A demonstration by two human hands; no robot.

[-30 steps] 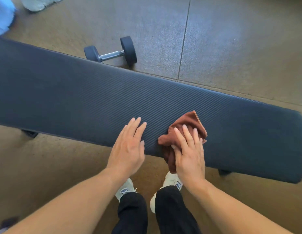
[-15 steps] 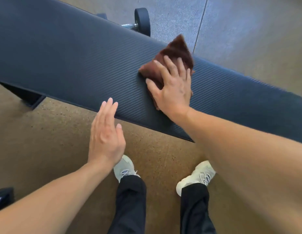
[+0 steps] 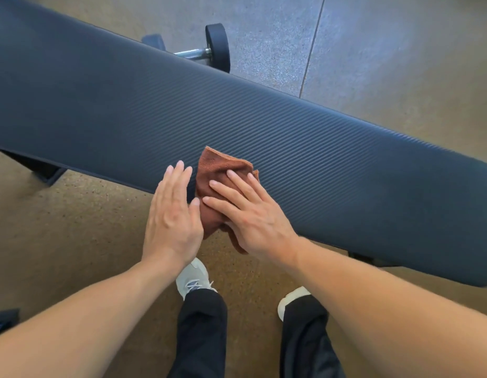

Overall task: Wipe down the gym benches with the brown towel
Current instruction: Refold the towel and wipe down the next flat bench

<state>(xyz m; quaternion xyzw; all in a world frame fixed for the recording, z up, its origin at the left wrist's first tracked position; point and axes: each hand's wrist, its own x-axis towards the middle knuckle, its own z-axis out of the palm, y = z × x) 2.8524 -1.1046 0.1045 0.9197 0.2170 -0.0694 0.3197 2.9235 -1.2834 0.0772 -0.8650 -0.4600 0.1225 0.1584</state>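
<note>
The right hand dragged the brown towel back to the near edge.

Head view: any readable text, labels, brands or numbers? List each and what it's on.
None readable.
Bench pad: ribbed surface only, no print.
Brown towel: no tag or logo showing.
Dumbbell: no weight marking visible from this angle.
Shoes: no brand legible.
</note>
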